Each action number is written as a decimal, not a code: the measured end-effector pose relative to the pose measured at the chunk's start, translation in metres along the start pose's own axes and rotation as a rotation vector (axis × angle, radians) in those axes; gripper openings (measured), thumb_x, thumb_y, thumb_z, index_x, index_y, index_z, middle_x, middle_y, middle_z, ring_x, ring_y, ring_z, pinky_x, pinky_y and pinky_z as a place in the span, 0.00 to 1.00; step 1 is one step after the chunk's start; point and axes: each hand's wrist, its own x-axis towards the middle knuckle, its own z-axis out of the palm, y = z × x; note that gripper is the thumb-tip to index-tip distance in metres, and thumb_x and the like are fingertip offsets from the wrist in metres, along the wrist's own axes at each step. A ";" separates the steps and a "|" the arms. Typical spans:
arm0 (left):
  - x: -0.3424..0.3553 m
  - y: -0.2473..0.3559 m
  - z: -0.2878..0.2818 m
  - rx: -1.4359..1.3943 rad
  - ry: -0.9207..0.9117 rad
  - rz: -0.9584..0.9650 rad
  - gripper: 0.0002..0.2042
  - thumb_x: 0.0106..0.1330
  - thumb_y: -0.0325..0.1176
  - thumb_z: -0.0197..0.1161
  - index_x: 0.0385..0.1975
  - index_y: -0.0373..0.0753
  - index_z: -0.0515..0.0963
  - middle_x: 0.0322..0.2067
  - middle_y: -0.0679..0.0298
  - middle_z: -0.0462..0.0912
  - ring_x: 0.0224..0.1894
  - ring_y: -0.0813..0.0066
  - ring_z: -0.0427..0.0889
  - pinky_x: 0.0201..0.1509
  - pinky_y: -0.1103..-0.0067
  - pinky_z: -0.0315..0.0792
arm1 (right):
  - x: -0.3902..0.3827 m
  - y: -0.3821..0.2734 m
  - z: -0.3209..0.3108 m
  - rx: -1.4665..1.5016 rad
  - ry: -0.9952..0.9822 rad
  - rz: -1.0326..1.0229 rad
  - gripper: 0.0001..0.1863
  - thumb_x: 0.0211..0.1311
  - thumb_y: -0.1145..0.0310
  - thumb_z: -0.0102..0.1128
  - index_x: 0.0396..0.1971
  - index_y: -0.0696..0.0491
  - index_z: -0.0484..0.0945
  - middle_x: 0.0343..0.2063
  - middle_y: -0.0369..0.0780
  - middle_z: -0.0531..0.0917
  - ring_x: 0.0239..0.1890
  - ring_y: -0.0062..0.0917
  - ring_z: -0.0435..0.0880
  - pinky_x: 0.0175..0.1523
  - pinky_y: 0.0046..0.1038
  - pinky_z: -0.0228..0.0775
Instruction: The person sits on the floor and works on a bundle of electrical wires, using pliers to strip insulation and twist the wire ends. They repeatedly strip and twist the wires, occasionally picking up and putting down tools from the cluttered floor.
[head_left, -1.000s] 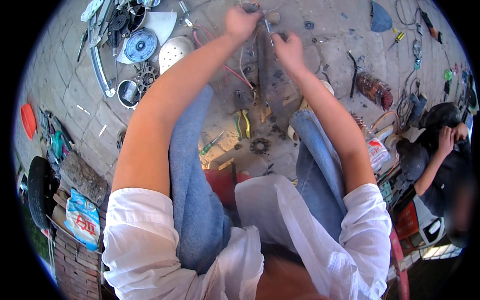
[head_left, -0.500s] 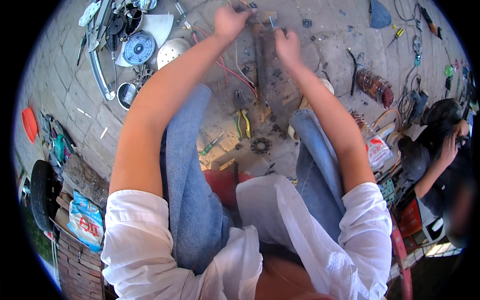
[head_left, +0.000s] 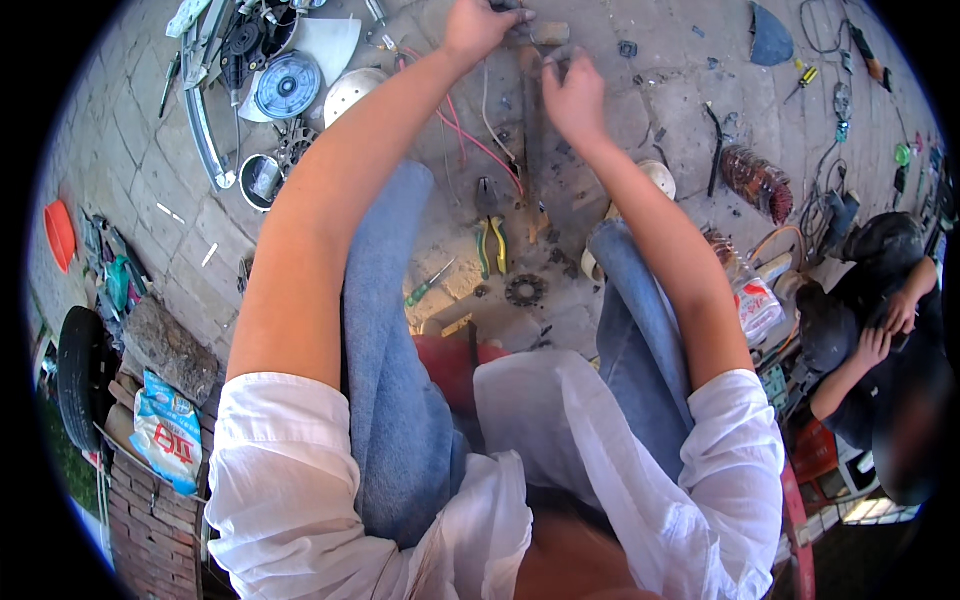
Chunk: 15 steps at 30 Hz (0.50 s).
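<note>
My left hand [head_left: 478, 28] is at the top edge, its fingers closed in a pinch. A small dark piece shows at its fingertips, too little to name. Right of it and slightly nearer, my right hand [head_left: 574, 94] has its thumb and fingers drawn together. What they hold, if anything, is hidden. Between the two hands lies a hammer-like tool, with a cylindrical head [head_left: 550, 34] and a long rusty handle [head_left: 533, 130] running toward me. Pink and red wires [head_left: 470, 140] lie left of the handle. Nearer me are yellow-green pliers [head_left: 491, 246] and a green-handled screwdriver [head_left: 428, 283].
Motor parts with a grey pulley [head_left: 287, 85] lie far left, by a white perforated dome [head_left: 352, 94]. A dark toothed disc [head_left: 525, 291] lies between my knees. On the right are a bottle of copper-coloured material [head_left: 756, 183], a yellow screwdriver [head_left: 803, 82] and another person's hands [head_left: 886, 332].
The blue-tipped thin piece by my right fingers no longer shows. My left hand has shifted slightly up and right. The view has moved a little, and the other person's hands have lowered.
</note>
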 end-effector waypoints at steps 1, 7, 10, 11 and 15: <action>0.003 0.000 0.000 -0.024 -0.034 -0.040 0.13 0.56 0.38 0.70 0.28 0.31 0.84 0.21 0.58 0.84 0.21 0.76 0.79 0.28 0.74 0.73 | -0.001 0.004 0.003 -0.013 0.010 0.000 0.14 0.59 0.68 0.59 0.36 0.65 0.75 0.30 0.55 0.81 0.36 0.53 0.80 0.41 0.43 0.72; 0.020 0.016 -0.004 0.203 -0.163 -0.218 0.14 0.55 0.40 0.70 0.27 0.32 0.83 0.19 0.58 0.82 0.20 0.75 0.78 0.27 0.74 0.72 | 0.001 0.008 0.006 0.069 0.028 0.000 0.10 0.57 0.70 0.60 0.31 0.62 0.72 0.26 0.53 0.81 0.32 0.51 0.80 0.38 0.42 0.72; 0.024 0.012 -0.002 0.198 -0.149 -0.164 0.14 0.55 0.40 0.71 0.26 0.32 0.83 0.19 0.59 0.81 0.20 0.75 0.76 0.27 0.75 0.71 | 0.000 0.013 0.011 0.018 0.080 -0.072 0.09 0.56 0.72 0.60 0.29 0.62 0.71 0.24 0.52 0.80 0.30 0.51 0.80 0.36 0.41 0.72; 0.022 0.009 -0.003 0.160 -0.140 -0.136 0.13 0.55 0.39 0.71 0.25 0.33 0.83 0.19 0.60 0.81 0.20 0.76 0.76 0.27 0.75 0.71 | -0.001 0.009 0.012 0.010 0.093 -0.083 0.09 0.56 0.71 0.61 0.28 0.62 0.71 0.24 0.52 0.80 0.30 0.50 0.80 0.36 0.41 0.72; 0.021 -0.011 -0.001 -0.136 -0.171 -0.082 0.10 0.55 0.36 0.70 0.24 0.34 0.82 0.18 0.63 0.80 0.20 0.79 0.74 0.27 0.76 0.69 | -0.008 -0.002 0.014 0.028 -0.013 0.053 0.10 0.57 0.68 0.61 0.29 0.61 0.76 0.27 0.51 0.82 0.32 0.47 0.81 0.39 0.40 0.72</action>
